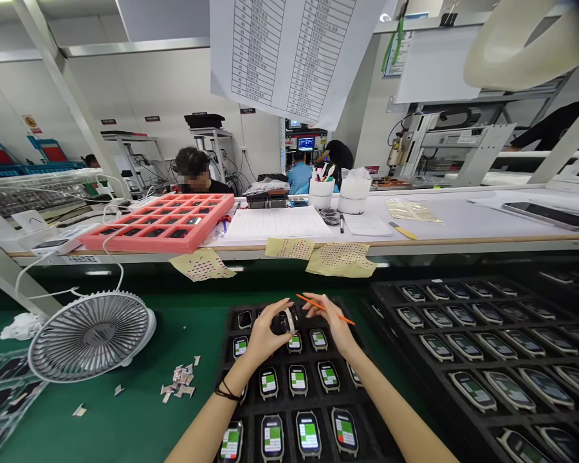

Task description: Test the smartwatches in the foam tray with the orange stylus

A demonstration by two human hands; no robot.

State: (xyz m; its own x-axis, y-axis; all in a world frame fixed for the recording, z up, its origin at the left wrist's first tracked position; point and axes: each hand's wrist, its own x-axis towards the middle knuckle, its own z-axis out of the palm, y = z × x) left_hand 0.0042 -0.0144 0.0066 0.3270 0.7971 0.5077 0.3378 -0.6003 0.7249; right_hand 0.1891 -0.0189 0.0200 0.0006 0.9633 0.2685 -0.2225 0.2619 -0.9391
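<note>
My left hand grips a smartwatch case between thumb and fingers, tilted on its edge above the far rows of a black foam tray. Just to the right, my right hand has an orange stick pinched in its fingers, with one end pointing toward the watch case; the stick appears apart from it. Several watch cases lie face up in the tray's slots under my hands, many with lit screens of green and white blocks, such as this watch case. My forearms cover part of the tray.
A grey fan stands on the green mat at left, near a pile of small tabs. Another black tray of watch cases lies at right. The shelf ahead holds a red foam tray and papers.
</note>
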